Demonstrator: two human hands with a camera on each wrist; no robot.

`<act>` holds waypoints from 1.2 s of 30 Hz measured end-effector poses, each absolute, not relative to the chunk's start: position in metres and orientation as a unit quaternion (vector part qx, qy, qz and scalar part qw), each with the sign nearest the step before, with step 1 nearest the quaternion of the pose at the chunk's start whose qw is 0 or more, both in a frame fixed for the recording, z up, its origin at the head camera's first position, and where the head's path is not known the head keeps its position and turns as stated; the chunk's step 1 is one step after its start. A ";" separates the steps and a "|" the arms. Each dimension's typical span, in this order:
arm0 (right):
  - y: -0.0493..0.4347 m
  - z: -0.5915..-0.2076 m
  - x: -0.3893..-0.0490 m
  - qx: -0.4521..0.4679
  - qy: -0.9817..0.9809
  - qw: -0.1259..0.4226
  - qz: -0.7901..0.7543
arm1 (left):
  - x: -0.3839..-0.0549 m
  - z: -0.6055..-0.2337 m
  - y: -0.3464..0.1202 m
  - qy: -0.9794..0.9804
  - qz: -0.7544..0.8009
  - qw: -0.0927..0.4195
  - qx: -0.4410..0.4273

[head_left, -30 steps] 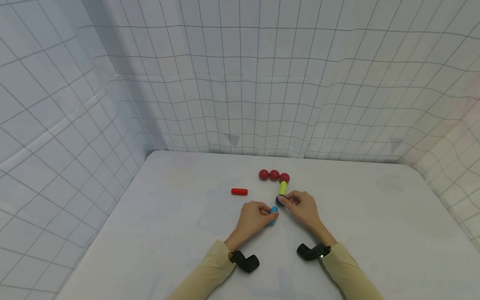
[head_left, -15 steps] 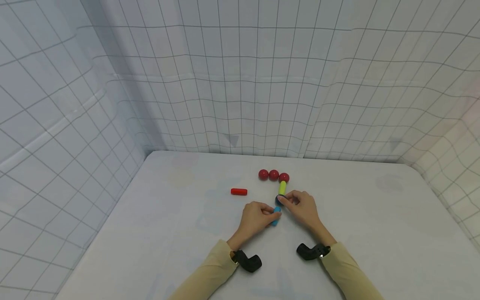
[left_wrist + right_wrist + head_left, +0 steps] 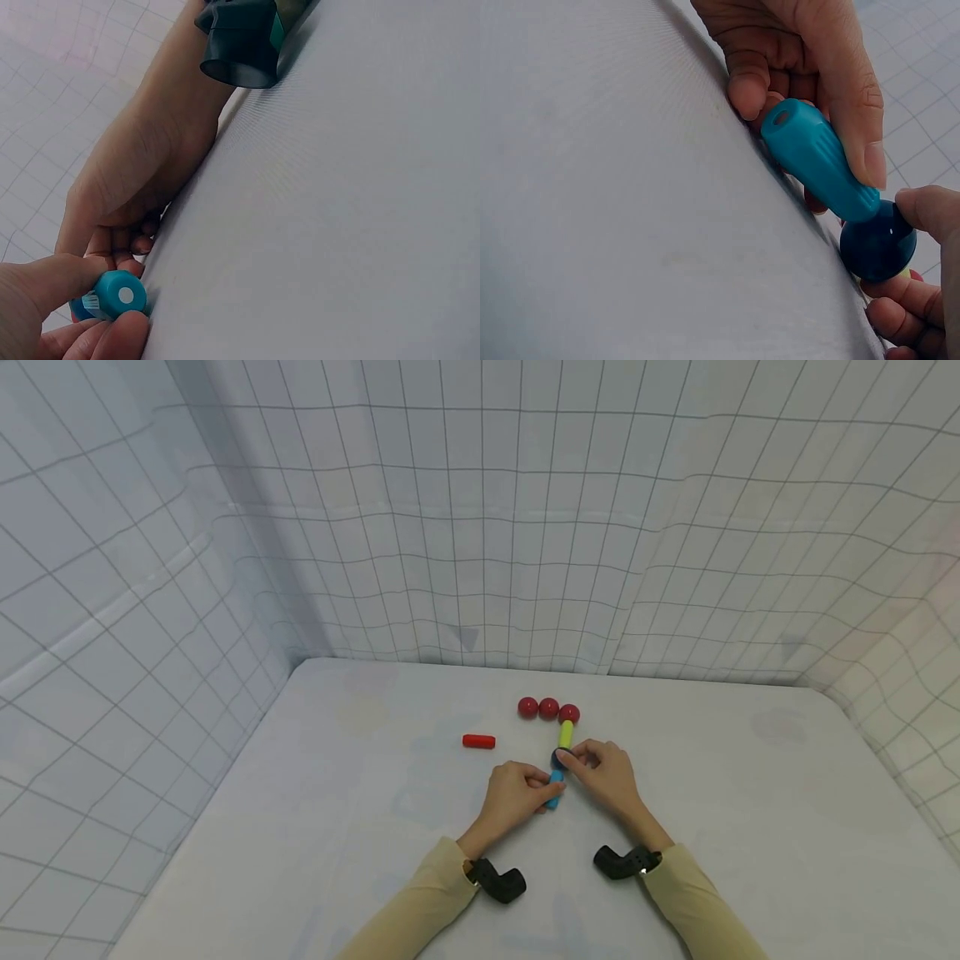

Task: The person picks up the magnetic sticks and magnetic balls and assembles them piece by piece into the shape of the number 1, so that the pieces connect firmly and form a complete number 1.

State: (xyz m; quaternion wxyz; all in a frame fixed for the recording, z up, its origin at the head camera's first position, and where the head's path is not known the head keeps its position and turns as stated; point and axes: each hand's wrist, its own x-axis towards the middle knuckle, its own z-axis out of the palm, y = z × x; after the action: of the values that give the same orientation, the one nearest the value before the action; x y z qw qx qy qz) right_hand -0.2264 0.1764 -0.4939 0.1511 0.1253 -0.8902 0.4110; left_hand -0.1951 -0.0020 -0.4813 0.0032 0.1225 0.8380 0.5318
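Nearest, I am seeing two tan sleeves [image 3: 408, 910] lying between seven and eight and between four and five o'clock, black cameras [image 3: 501, 883] sitting at the wrists. I am taking the dark blue ball [image 3: 877, 247] as centre, the far side being twelve. The left hand [image 3: 512, 793] is lying at eight, thumb and fingers pinching the blue stick [image 3: 814, 154], whose far end is meeting the ball from half past six; whether it is entering, I cannot tell. The right hand [image 3: 609, 777] is sitting near four, thumb and fingers clamping that ball. The red stick [image 3: 478, 741] is lying well apart, between nine and ten. At twelve, the yellow-green stick [image 3: 566, 734] is stretching to a red ball [image 3: 569, 714]; two more red balls [image 3: 538, 708] are lining up toward eleven on the white bench [image 3: 300, 818], a checked curtain [image 3: 465, 527] hanging behind.
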 end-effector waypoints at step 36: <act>0.178 -0.492 -0.228 0.133 -0.891 0.146 0.408 | -0.199 -0.478 0.009 0.850 0.518 -0.004 0.096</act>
State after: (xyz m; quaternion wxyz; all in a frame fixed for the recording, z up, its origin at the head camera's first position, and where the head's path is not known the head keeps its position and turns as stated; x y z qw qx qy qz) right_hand -0.2277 0.1780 -0.4921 0.1464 0.1326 -0.8912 0.4084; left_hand -0.1985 0.0087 -0.4783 -0.0035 0.0956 0.8501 0.5179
